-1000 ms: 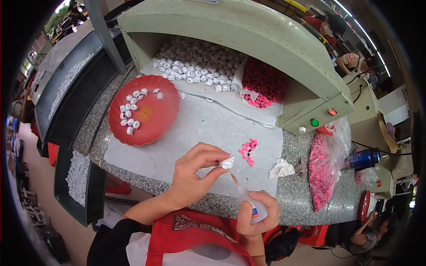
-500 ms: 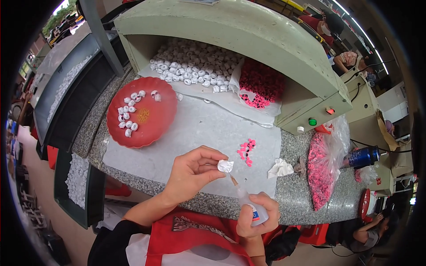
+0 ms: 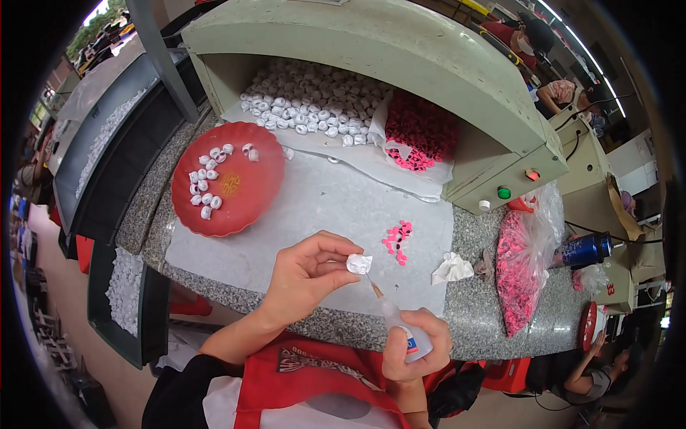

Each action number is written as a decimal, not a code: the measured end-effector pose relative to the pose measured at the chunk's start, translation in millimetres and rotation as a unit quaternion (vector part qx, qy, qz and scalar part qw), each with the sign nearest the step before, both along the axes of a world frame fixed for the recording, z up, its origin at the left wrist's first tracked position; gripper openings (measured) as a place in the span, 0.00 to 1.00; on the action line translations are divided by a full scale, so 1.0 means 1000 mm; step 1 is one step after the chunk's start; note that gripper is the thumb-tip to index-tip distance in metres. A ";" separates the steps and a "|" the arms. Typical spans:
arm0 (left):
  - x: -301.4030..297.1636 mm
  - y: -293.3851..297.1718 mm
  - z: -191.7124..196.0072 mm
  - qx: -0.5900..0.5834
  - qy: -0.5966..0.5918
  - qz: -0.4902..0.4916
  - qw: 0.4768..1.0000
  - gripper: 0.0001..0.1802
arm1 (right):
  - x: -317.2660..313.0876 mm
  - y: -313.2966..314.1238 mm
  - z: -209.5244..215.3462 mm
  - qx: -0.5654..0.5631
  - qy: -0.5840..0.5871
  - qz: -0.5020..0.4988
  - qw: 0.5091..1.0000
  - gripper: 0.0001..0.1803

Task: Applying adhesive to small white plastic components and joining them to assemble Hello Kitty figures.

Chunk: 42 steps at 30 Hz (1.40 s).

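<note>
Pinched a rounded, crinkled white piece (image 3: pixel 359 264) in the left hand (image 3: pixel 304 275), above smooth paper (image 3: pixel 321 196); clasped a translucent plastic bottle (image 3: pixel 394 322) in the right hand (image 3: pixel 414 367), with slim nozzle (image 3: pixel 376 289) at the piece's edge.

A factory workshop, shown by granite workbench (image 3: pixel 468 332), parts bins (image 3: pixel 155 314), co-workers (image 3: pixel 599 386)

Left hand (image 3: pixel 304 275): one small white piece (image 3: pixel 359 265), pinched between thumb and fingers. Right hand (image 3: pixel 421 347): squeeze bottle (image 3: pixel 394 319), thin tip angled up to the piece, contact too small to tell. Speckled counter (image 3: pixel 471 336): paper sheet (image 3: pixel 321 204), with pink bits (image 3: pixel 395 243) scattered on it; red scalloped plate (image 3: pixel 250 193), left, bearing white lumps (image 3: pixel 203 174); crumpled tissue (image 3: pixel 452 269), right; plastic bag (image 3: pixel 516 282) of pink contents. Behind: pale green box (image 3: pixel 343 32).
</note>
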<state>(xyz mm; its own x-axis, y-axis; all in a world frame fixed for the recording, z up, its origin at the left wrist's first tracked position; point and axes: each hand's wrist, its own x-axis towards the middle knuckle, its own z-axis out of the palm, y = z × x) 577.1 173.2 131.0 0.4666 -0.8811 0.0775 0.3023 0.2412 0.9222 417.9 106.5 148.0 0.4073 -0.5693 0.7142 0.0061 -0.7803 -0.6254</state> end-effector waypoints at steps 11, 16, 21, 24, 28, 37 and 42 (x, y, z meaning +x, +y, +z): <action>0.004 -0.008 -0.007 -0.017 0.019 0.019 0.999 0.17 | -0.001 -0.035 -0.006 0.514 -0.120 -0.002 0.850 0.13; 0.001 -0.004 -0.016 0.045 0.063 -0.014 0.997 0.17 | 0.007 -0.085 -0.083 0.588 -0.108 0.047 0.800 0.06; -0.002 0.000 -0.016 0.044 0.065 -0.022 0.997 0.17 | 0.038 -0.088 -0.094 0.099 0.412 -0.179 0.888 0.10; -0.003 0.006 -0.017 0.046 0.069 -0.017 0.996 0.18 | 0.037 -0.086 -0.099 0.108 0.421 -0.155 0.887 0.13; -0.001 0.000 -0.022 0.055 0.087 -0.029 0.994 0.20 | 0.033 -0.086 -0.094 0.095 0.392 -0.153 0.902 0.10; -0.007 -0.009 -0.008 0.019 0.012 0.017 1.000 0.18 | 0.030 -0.026 -0.003 0.400 -0.048 0.134 0.905 0.06; -0.009 -0.005 -0.012 -0.021 0.014 0.014 1.000 0.17 | 0.035 -0.021 -0.006 0.489 -0.036 0.138 0.861 0.06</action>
